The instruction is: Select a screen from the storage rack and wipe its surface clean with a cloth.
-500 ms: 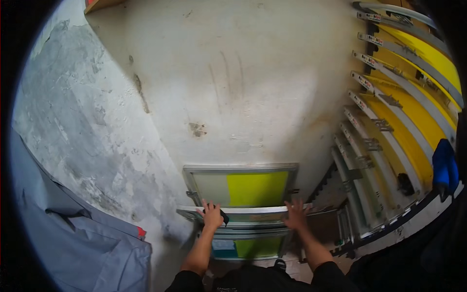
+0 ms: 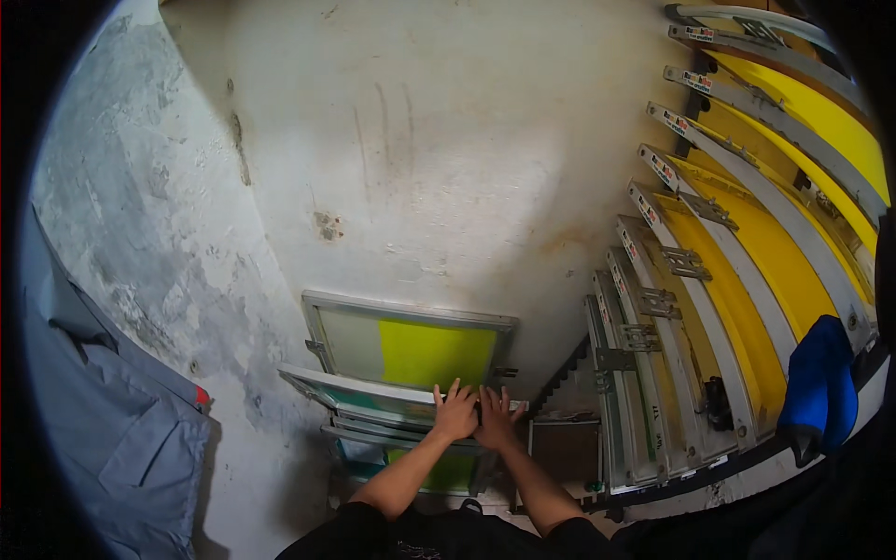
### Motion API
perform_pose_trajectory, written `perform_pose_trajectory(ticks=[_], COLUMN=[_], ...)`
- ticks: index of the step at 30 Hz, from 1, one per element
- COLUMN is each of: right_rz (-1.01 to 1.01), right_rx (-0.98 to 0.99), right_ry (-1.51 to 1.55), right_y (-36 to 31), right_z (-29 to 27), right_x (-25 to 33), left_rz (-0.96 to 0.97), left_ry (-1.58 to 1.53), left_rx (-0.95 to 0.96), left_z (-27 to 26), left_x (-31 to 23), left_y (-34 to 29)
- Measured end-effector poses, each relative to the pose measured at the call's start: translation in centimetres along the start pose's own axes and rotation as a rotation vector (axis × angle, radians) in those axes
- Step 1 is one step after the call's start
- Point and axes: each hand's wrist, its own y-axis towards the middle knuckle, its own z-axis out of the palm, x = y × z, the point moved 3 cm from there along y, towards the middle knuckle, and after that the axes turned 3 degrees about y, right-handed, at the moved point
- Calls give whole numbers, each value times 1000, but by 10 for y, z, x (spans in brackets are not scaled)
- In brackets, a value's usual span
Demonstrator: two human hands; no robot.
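Note:
Below me, several metal-edged framed screens stand stacked against the wall. The rearmost framed screen point(image 2: 439, 355) has a pale grey part and a yellow-green part. In front of it, another framed screen point(image 2: 350, 386) leans with its top edge sloping down to the right. Over the right part of that edge my left hand point(image 2: 455, 415) rests with fingers spread. Close beside it is my right hand point(image 2: 497, 422), its fingers also stretched out. A small dark thing shows between the hands, mostly hidden; I cannot make out what it is.
A rack of framed yellow screens point(image 2: 761, 271) with metal clips fills the right side. A blue object point(image 2: 819, 387) hangs at its front. Grey cloth point(image 2: 121, 420) hangs at the left by the patchy plastered wall point(image 2: 159, 215). A brown panel point(image 2: 567, 455) stands low beside the rack.
My hands, earlier far apart on the front screen's top edge, are now close together near its right end. The screen's edge now slopes. The whole view has turned somewhat to the right.

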Motion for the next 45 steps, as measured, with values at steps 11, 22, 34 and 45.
perform_pose_trajectory(ticks=[11, 22, 34, 45], right_rz=[-68, -6, 132, 167], right_rx=[23, 27, -9, -43], right_ry=[34, 0, -32, -39], right_y=[-6, -8, -13, -15], right_z=[-9, -7, -10, -7], right_x=[0, 9, 25, 31], left_rz=[-233, -636, -605, -299], left_ry=[68, 338, -343, 207], left_rx=[-214, -321, -675, -244], left_z=[-28, -114, -132, -114], left_x=[80, 310, 463, 280], left_y=[-9, -70, -109, -79])
